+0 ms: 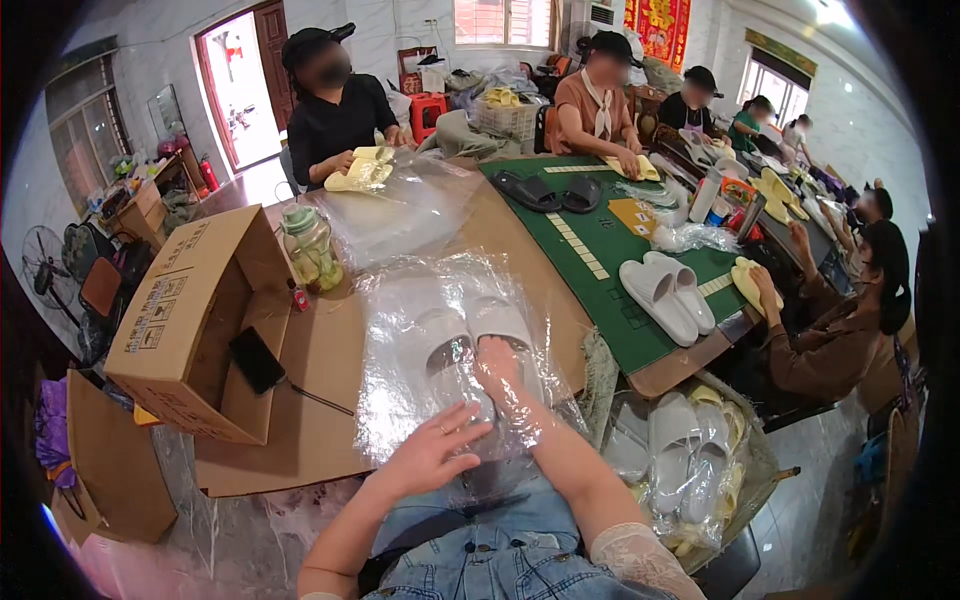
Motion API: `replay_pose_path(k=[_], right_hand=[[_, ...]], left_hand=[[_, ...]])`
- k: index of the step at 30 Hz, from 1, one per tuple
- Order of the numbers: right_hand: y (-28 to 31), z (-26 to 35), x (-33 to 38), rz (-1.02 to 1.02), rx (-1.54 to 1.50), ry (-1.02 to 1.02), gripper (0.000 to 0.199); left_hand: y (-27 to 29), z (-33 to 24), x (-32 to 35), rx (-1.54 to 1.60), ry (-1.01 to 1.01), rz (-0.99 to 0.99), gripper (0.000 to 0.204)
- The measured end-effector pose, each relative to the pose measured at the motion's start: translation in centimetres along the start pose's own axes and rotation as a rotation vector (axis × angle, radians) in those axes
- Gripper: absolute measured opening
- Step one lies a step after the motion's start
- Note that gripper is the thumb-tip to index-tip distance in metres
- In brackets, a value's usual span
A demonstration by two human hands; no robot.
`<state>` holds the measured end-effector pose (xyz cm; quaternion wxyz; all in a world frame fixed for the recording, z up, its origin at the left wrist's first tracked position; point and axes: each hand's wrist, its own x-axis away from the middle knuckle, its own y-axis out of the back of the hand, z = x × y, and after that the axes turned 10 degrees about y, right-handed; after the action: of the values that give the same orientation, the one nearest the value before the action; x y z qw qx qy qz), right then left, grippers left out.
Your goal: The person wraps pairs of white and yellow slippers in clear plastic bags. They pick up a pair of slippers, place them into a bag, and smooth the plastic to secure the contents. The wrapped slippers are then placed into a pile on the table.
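Note:
A pair of light grey slippers lies in a clear plastic bag [385, 375] at the table edge in front of me, toes pointing away. My right hand [497, 370] reaches inside the bag and grips the right grey slipper [499, 318] by its strap opening; the fingertips are partly hidden there. Fingers spread, my left hand [445, 447] lies over the bag's near end, by the heel of the left grey slipper [437, 328].
Left stands an open cardboard box [190, 300] with a black phone [257, 360], beside a glass jar [311, 250]. Grey slippers [658, 298] lie on a green mat [560, 215]. A sack [735, 500] of bagged slippers stands low right. Several co-workers sit around, some handling yellow slippers [362, 168].

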<state>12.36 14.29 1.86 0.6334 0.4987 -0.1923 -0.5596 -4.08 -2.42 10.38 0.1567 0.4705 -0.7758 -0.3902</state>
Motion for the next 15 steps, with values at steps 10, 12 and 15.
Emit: replay_pose_path(k=[10,12,15], right_hand=[[10.3,3.8,14.0,0.169,-0.269,0.521,0.059],[14.7,5.5,14.6,0.474,-0.614,0.367,0.048],[18.0,6.3,12.5,0.624,-1.027,0.027,0.032]], left_hand=[[-0.8,9.4,-3.8,-0.058,0.376,-0.552,0.059],[-1.2,9.8,-4.0,-0.056,0.406,-0.541,0.064],[-2.9,11.9,-3.9,-0.058,0.373,-0.574,0.066]])
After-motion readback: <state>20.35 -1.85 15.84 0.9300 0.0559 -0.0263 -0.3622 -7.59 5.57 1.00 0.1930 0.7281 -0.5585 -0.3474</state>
